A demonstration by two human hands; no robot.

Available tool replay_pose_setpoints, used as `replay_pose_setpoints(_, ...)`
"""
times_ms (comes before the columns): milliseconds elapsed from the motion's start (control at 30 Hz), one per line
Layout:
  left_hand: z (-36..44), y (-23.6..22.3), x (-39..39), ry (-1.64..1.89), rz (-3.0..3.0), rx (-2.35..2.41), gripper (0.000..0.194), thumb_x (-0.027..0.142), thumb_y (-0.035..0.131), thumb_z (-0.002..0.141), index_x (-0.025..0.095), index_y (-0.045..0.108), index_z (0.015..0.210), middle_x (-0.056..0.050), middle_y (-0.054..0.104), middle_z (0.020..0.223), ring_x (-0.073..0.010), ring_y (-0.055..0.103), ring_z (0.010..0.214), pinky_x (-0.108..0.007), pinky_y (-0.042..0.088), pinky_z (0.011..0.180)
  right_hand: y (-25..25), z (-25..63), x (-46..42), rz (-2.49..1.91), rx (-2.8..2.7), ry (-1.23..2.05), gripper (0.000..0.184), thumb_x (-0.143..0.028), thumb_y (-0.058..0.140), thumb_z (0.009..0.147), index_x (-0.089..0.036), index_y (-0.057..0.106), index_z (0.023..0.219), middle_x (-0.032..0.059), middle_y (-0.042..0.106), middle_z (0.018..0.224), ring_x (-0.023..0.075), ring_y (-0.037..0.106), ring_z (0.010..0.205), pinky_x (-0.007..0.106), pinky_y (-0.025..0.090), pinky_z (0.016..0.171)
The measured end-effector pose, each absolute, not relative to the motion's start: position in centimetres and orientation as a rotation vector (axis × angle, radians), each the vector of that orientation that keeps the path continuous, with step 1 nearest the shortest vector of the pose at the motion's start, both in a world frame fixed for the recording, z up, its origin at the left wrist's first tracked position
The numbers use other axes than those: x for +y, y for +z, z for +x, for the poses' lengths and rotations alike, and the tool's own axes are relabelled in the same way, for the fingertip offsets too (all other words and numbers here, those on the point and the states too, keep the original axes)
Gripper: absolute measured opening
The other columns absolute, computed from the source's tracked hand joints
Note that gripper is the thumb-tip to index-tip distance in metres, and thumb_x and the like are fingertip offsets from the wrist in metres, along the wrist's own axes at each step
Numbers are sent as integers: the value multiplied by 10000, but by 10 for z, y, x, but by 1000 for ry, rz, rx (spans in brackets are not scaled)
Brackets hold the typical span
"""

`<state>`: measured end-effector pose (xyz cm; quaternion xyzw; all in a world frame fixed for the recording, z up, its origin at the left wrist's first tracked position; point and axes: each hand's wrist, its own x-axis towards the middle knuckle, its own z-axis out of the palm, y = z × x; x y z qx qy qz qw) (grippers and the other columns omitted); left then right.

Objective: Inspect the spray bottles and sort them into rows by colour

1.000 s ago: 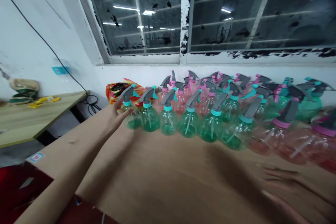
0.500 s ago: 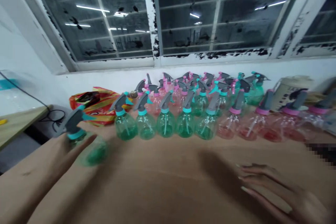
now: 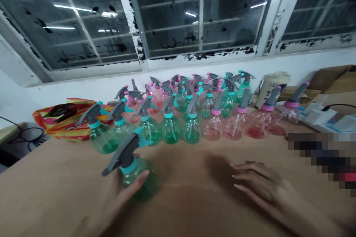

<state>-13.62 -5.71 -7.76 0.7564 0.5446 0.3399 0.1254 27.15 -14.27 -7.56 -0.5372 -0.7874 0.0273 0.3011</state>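
My left hand [image 3: 119, 200] is wrapped round a green spray bottle [image 3: 143, 181], just below its turquoise collar. The bottle has a grey trigger head and leans to the right, in front of the front row. To the right, my right hand [image 3: 258, 185] hovers low over the table with its fingers stretched out and nothing in them. Beyond both hands runs a row of spray bottles: several green ones [image 3: 171, 129] with turquoise collars on the left, then several pink ones [image 3: 213, 127] with pink collars on the right.
More spray bottles [image 3: 208, 105] crowd behind the row, against the wall under the window. A red and yellow plastic bag [image 3: 80, 126] lies at the left. At the right are a pale cup [image 3: 269, 89], a cardboard box [image 3: 333, 79] and a power strip [image 3: 319, 127] with plugs.
My left hand has brought the green spray bottle from the left toward the middle, nearer to me. My right hand stays open over the table. The view has turned to the right.
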Motion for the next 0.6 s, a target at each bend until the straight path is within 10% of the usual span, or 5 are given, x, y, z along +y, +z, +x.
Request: replay_pose_setpoints(600,91,-39,-49,823,2119,892,361,337,605,804,216,508,1129,-68,611,1135,-237,565,1075,-439,444,945,-84,262,-105,-1374,-1995,370,853,-601,644,674,-210,312,1355,126,522,1279,305,473,1176,476,410,952)
